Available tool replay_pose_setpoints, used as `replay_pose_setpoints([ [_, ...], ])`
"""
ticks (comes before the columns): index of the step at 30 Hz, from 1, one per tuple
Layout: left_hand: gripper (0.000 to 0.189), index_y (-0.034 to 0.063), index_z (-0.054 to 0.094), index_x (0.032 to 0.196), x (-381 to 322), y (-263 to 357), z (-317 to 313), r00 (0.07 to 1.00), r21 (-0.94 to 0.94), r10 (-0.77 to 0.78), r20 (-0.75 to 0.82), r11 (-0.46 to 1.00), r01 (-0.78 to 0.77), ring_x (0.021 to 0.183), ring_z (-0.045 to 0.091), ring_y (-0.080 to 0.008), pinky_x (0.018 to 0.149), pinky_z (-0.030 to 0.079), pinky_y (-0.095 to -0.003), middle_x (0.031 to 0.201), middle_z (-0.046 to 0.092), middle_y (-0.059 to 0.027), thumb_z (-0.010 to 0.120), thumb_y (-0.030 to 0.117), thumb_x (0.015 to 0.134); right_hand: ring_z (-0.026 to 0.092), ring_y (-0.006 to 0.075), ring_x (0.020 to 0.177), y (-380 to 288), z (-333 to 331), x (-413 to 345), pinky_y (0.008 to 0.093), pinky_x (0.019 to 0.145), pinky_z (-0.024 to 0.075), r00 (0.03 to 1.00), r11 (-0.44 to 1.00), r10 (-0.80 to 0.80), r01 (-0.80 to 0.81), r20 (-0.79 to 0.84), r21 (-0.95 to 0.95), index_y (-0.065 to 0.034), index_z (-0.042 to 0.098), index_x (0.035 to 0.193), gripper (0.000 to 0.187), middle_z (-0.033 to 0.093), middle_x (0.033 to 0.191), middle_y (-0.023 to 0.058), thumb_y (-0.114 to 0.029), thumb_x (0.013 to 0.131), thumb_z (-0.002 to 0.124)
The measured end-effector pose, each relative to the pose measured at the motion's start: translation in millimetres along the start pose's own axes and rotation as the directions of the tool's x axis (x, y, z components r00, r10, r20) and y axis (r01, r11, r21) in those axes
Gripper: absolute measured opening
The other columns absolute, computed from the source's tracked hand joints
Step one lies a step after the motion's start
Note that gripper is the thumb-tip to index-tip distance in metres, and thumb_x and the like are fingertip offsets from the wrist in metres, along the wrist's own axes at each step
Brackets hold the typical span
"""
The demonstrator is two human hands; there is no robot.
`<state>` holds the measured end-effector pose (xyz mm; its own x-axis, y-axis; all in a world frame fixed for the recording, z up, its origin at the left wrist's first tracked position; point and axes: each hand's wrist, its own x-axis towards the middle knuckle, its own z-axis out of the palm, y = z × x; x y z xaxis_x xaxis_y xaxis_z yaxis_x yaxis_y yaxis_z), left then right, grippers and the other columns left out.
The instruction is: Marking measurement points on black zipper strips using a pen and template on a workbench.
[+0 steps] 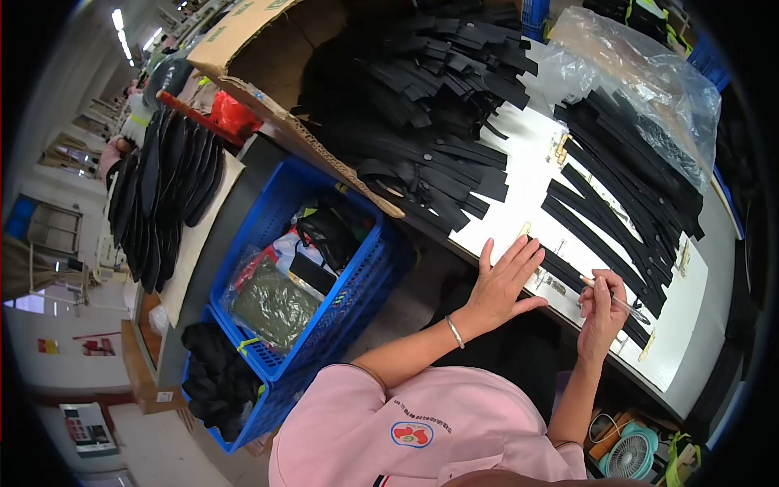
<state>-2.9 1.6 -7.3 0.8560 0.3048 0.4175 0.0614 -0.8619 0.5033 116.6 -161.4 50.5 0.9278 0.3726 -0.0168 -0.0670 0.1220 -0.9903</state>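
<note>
With fingers spread, my left hand [505, 280] lies at the near edge of a white board [529, 125], its fingertips by the left end of a black fabric strip [557, 259]. A pen [624, 304] is gripped in my right hand [602, 313], over the right part of the same strips. Its tip points down and right; whether it touches the fabric I cannot tell. Several more dark strips [599, 243] run side by side across the board. Small yellowish pieces [647, 346] sit on the board near the strip ends.
Piled black strips [426, 79] lie at the back, beside an open cardboard box [268, 115]. Clear plastic sheeting [657, 79] covers the far right. Blue baskets [365, 274] with bagged goods stand to the left, near stacked dark pieces [170, 182]. A small fan [630, 456] sits lower right.
</note>
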Motion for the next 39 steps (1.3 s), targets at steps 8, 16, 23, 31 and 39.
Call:
replay_pose_setpoints([
  [8, 0.087, 0.0092, 0.049, 0.150, 3, -8, -7, 0.999, 0.089, -0.012, 0.044, 0.996, 0.008, 0.149, 0.039, -0.0263, 0.120, 0.006, -0.0625, 0.158, 0.047, -0.0090, 0.079, 0.051, 0.080, 0.054, 0.0050, 0.069, -2, 22, 19, 0.0187, 0.059, 0.0395, 0.997, 0.997, 0.069, -0.069, 0.032, 0.016, -0.0036, 0.068, 0.103, 0.012, 0.066, 0.086, 0.0015, -0.014, 0.097, 0.070],
  [16, 0.087, 0.0080, 0.051, 0.149, 8, -7, 2, 0.999, 0.037, -0.010, 0.054, 0.999, 0.008, 0.149, 0.038, -0.0254, 0.121, 0.003, -0.0598, 0.155, 0.049, -0.0089, 0.079, 0.054, 0.080, 0.056, 0.0033, 0.071, 11, 35, 30, 0.0197, 0.062, 0.0443, 0.998, 0.982, -0.069, 0.066, -0.009, -0.179, -0.0012, 0.068, 0.096, 0.012, 0.069, 0.085, 0.0008, -0.013, 0.098, 0.070],
  [23, 0.086, 0.0084, 0.052, 0.149, 4, -6, 1, 0.999, 0.049, -0.017, 0.050, 0.999, 0.015, 0.149, 0.038, -0.0248, 0.121, 0.001, -0.0586, 0.154, 0.050, -0.0082, 0.078, 0.055, 0.081, 0.058, 0.0029, 0.065, 29, 46, 27, 0.0214, 0.057, 0.0454, 0.989, 0.883, -0.144, 0.144, 0.033, -0.446, -0.0009, 0.069, 0.095, 0.015, 0.067, 0.074, -0.0001, -0.016, 0.097, 0.071],
  [31, 0.084, 0.0086, 0.052, 0.149, 5, -8, -1, 0.999, 0.036, -0.010, 0.050, 0.999, 0.008, 0.148, 0.040, -0.0242, 0.121, 0.000, -0.0588, 0.154, 0.051, -0.0079, 0.076, 0.055, 0.083, 0.058, 0.0037, 0.064, 32, 48, 29, 0.0228, 0.057, 0.0463, 0.989, 0.861, -0.134, 0.148, 0.063, -0.487, -0.0020, 0.068, 0.095, 0.015, 0.068, 0.074, 0.0003, -0.017, 0.097, 0.072],
  [39, 0.085, 0.0088, 0.052, 0.149, 6, -8, 0, 0.999, 0.053, -0.010, 0.052, 0.999, 0.007, 0.148, 0.040, -0.0242, 0.121, 0.001, -0.0595, 0.154, 0.051, -0.0080, 0.077, 0.054, 0.082, 0.060, 0.0051, 0.061, 35, 49, 29, 0.0234, 0.056, 0.0462, 0.978, 0.799, -0.196, 0.203, 0.074, -0.566, -0.0029, 0.069, 0.095, 0.013, 0.068, 0.074, 0.0027, -0.016, 0.096, 0.072],
])
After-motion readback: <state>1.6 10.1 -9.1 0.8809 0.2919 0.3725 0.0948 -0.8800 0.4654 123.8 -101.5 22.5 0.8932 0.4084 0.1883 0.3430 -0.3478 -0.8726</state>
